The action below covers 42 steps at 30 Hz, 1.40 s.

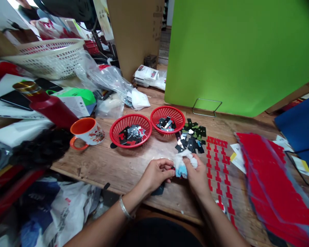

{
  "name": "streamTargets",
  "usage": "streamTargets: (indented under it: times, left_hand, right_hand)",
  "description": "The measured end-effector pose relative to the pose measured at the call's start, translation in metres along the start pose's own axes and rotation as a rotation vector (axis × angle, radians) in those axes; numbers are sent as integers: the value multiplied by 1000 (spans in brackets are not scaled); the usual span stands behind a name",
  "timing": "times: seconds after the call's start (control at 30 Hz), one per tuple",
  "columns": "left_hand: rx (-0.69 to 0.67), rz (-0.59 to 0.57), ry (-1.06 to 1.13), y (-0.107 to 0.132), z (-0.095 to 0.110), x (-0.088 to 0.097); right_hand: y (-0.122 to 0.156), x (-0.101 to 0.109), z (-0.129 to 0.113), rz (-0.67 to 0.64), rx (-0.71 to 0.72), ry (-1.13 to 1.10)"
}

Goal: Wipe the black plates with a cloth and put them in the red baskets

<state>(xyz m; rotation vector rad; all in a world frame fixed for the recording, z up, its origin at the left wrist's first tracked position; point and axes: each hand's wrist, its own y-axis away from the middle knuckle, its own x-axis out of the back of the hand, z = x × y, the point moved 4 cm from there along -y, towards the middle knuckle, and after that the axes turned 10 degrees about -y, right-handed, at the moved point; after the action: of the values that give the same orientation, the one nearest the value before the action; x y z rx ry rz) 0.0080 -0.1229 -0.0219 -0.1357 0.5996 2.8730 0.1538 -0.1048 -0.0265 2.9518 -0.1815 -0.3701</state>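
Observation:
With bent fingers my right hand (198,175) grips a crumpled white and light-blue cloth (181,168). Close beside it, the thumb and fingers of my left hand (157,173) pinch a small flat piece (173,168), mostly hidden, with a dark and reddish edge showing against the cloth. Just beyond my hands lies a loose pile of dark flat metal pieces (192,139). Two red plastic baskets hold similar pieces: a left basket (113,135) and a right basket (154,125). Right of my right hand, red T-shaped pieces (217,166) lie in rows on the table.
Red sheets (270,178) cover the table's right side. A green panel (234,55) stands behind a wire stand (207,107). To the left are an orange-white mug (92,132), a red bottle (51,106), plastic bags (105,79) and a white basket (51,60). A person (28,12) is far back.

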Motion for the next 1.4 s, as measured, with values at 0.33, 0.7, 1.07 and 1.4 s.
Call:
streamTargets:
  times: [0.33, 0.7, 1.07, 1.4]
  left_hand:
    - [-38, 49, 53, 1, -2, 0]
    - [-134, 152, -128, 1, 15, 12]
    - [-576, 527, -1050, -40, 162, 102]
    - [-316, 190, -1432, -73, 94, 154]
  right_hand:
    - [3, -3, -1, -60, -230, -300]
    - [13, -5, -14, -257, 67, 367]
    - [11, 7, -9, -99, -111, 167]
    - [9, 8, 2, -135, -168, 130]
